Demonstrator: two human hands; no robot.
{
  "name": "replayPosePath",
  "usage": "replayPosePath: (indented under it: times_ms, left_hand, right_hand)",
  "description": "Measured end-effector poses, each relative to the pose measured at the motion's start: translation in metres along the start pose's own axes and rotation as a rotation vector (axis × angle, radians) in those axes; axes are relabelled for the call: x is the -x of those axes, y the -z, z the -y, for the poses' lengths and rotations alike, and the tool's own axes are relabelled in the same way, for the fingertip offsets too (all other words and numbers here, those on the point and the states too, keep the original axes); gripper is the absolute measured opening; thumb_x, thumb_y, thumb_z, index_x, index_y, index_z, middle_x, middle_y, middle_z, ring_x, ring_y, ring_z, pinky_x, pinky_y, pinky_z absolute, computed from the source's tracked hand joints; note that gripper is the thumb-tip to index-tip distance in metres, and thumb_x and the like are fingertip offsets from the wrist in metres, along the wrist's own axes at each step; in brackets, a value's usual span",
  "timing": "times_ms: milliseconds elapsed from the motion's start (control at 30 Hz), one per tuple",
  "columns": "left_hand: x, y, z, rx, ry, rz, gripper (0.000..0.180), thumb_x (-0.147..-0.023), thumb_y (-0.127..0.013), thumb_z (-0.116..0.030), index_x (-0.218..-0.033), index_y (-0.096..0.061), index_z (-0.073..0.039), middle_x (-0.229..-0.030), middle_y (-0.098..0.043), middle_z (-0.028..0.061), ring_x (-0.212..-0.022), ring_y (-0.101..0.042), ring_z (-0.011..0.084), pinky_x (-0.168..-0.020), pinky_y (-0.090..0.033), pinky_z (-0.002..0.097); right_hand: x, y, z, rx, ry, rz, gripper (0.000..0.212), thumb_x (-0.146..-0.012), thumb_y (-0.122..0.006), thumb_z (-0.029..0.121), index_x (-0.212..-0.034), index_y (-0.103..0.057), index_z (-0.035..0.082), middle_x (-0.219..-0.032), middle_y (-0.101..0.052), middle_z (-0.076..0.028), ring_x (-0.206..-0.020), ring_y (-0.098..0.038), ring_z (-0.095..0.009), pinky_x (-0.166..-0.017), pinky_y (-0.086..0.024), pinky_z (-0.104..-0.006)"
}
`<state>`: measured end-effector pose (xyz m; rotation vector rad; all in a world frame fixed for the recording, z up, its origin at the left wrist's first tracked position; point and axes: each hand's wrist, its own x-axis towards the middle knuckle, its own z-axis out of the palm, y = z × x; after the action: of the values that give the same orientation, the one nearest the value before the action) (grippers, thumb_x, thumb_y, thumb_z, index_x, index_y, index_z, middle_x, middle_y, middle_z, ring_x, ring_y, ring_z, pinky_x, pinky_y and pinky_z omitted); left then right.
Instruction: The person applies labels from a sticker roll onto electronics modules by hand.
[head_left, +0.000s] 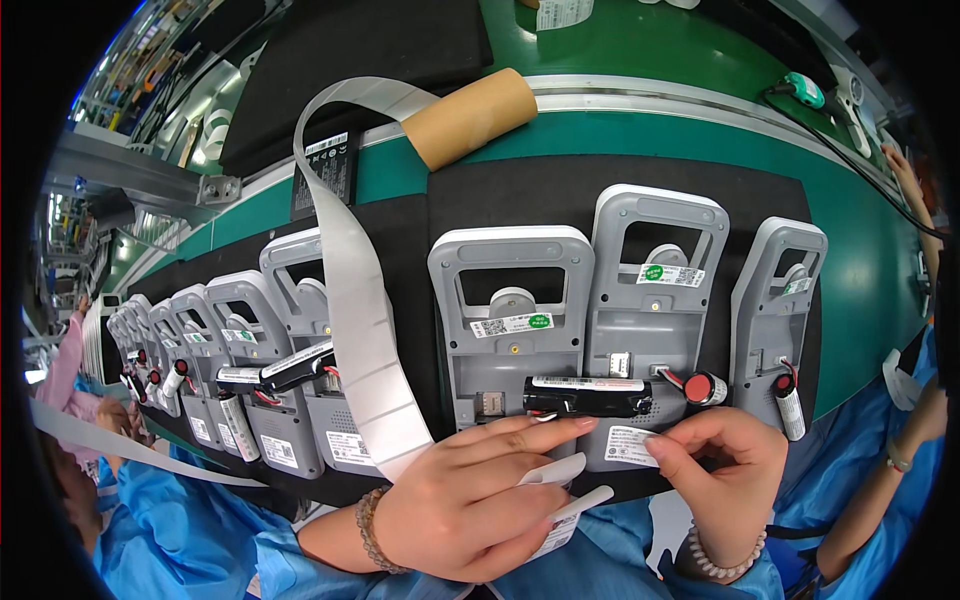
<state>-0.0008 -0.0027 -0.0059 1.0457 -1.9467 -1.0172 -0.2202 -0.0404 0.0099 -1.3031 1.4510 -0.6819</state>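
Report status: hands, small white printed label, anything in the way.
Left hand holding curled white paper strip. Right hand pinching white printed label over grey plastic device. Black cylindrical battery close beyond, not covering it.

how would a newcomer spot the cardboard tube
On the green bench, look past the row of grey devices to the top middle of the picture. The cardboard tube lies on its side there, a white strip curving from its left end. Its plain brown stands out from the grey, white and black around it.
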Motion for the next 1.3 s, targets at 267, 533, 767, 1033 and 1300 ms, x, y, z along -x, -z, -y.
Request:
replayPosePath:
  times_ms: [267, 533, 767, 1033, 1300]
  left_hand:
    - [0.000, -0.001, 0.000, 0.007, 0.006, -0.005, 0.009, -0.074, -0.061, -0.009, -0.080, -0.065, -0.003, -0.082, -0.063, 0.0110, -0.105, -0.060, 0.0373, -0.086, -0.045, 0.0412]
    - [0.001, -0.001, 0.000, -0.009, 0.000, -0.012, 0.009, -0.075, -0.059, -0.009, -0.080, -0.065, -0.003, -0.083, -0.064, 0.0103, -0.105, -0.060, 0.0375, -0.085, -0.045, 0.0415]
    - [-0.002, -0.001, -0.002, -0.018, -0.017, -0.023, 0.010, -0.073, -0.060, -0.009, -0.080, -0.064, -0.003, -0.085, -0.065, 0.0109, -0.104, -0.060, 0.0376, -0.083, -0.046, 0.0410]
    - [0.002, -0.002, -0.004, -0.091, -0.034, -0.042, 0.013, -0.070, -0.060, -0.007, -0.082, -0.064, -0.003, -0.088, -0.065, 0.0131, -0.107, -0.059, 0.0348, -0.086, -0.046, 0.0430]
    - [0.029, 0.008, -0.036, -0.072, -0.054, -0.043, 0.010, -0.073, -0.061, -0.007, -0.082, -0.062, -0.002, -0.095, -0.064, 0.0143, -0.109, -0.058, 0.0336, -0.091, -0.044, 0.0422]
  right_hand:
    - [0.001, -0.001, 0.002, 0.039, 0.017, -0.003, 0.009, -0.070, -0.074, -0.002, -0.072, -0.065, -0.004, -0.063, -0.064, -0.006, -0.056, -0.060, -0.008, -0.053, -0.048, -0.0202]
    - [0.003, -0.007, 0.002, 0.347, 0.273, -0.019, 0.016, -0.067, -0.076, 0.003, -0.072, -0.062, -0.001, -0.062, -0.060, -0.007, -0.053, -0.060, -0.016, -0.049, -0.047, -0.0247]
    - [0.003, -0.002, -0.013, 0.847, 0.698, -0.262, 0.028, -0.062, -0.078, 0.008, -0.077, -0.055, 0.003, -0.074, -0.055, -0.009, -0.061, -0.051, -0.026, -0.052, -0.042, -0.0333]
    - [-0.008, -0.005, 0.026, 0.794, 0.887, -0.251, 0.028, -0.062, -0.072, 0.007, -0.089, -0.065, 0.007, -0.087, -0.062, -0.007, -0.085, -0.057, -0.025, -0.085, -0.041, -0.0405]
    - [-0.019, -0.018, 0.038, 0.746, 1.035, -0.047, 0.028, -0.064, -0.070, 0.005, -0.091, -0.065, 0.007, -0.092, -0.063, -0.005, -0.090, -0.059, -0.024, -0.093, -0.037, -0.0452]
